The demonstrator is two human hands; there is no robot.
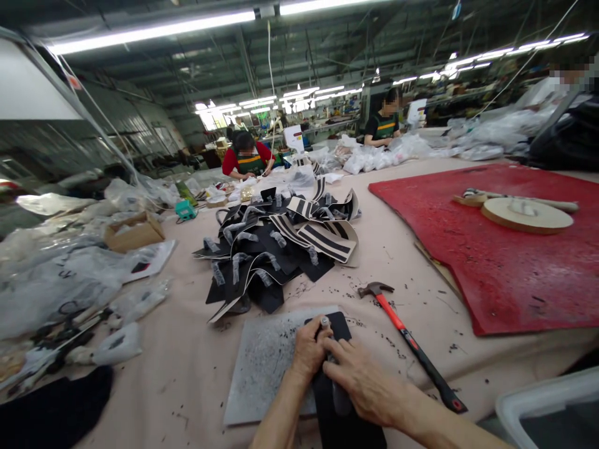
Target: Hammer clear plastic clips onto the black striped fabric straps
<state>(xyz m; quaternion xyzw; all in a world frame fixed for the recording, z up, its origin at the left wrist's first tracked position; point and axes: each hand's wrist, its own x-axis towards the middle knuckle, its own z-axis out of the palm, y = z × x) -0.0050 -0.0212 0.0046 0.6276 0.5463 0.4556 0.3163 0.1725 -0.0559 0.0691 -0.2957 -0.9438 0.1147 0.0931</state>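
My left hand (306, 349) is closed around a short metal punch (324, 322), whose round end sticks up above the fist. Beneath both hands lies a long black panel (344, 427), partly over a grey slab (262, 355). A plastic-wrapped handle (341, 402) runs along that panel. Bent fingers of my right hand (360, 377) close on this handle, right beside my left fist. To the right rests a claw hammer (405, 337) with a red and black grip, touched by neither hand. The punch's lower tip is hidden by my fingers.
Black panels with wrapped handles and striped pieces (276, 243) are heaped ahead. A red mat (528, 274) at right bears a roll of tape (526, 215). Plastic bags (70, 274) and a cardboard box (133, 231) lie left; a plastic bin (519, 411) stands lower right. Two people work across the table.
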